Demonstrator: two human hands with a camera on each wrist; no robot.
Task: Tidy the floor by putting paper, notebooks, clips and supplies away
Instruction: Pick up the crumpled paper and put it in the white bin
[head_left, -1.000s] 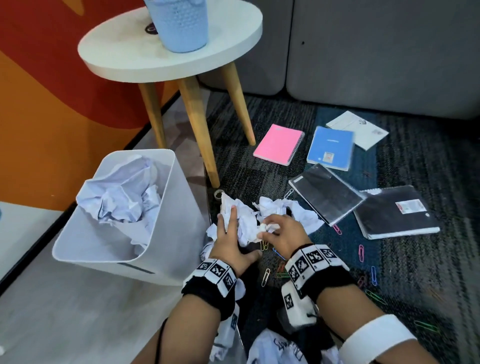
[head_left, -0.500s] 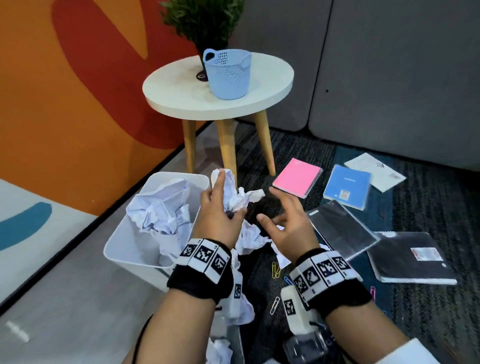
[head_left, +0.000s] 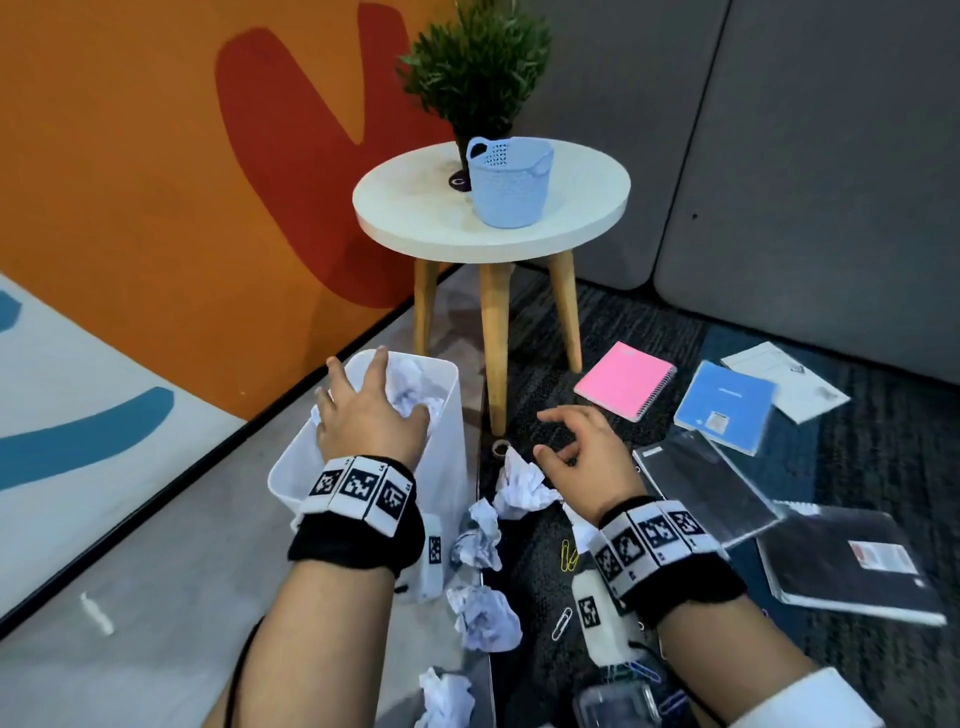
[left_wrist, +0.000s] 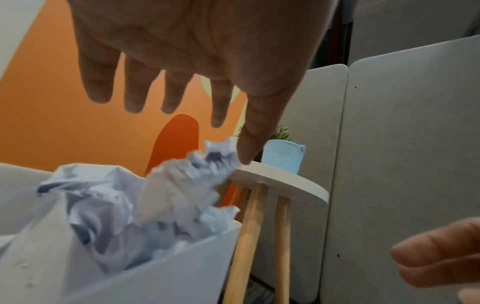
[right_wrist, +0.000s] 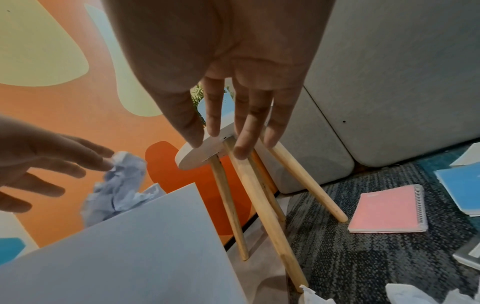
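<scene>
Crumpled white paper ball (left_wrist: 192, 181) atop the heap in the white plastic bin (head_left: 441, 467), near left, just under the left hand (head_left: 371, 421): fingers spread, holding nothing. Roughly round, no clear long axis or heading. Best pressed down gently so nothing spills over the rim. Right hand (head_left: 584, 452) loosely curled, empty, above floor scraps (head_left: 522, 486).

An orange wall (head_left: 130, 156) with a red shape stands at the left, grey upholstered panels (head_left: 805, 156) at the back. A round white table (head_left: 415, 208) on 3 wooden legs carries a green plant (head_left: 478, 57) — below, dark patterned carpet (head_left: 857, 675) meets pale smooth floor (head_left: 130, 649).
</scene>
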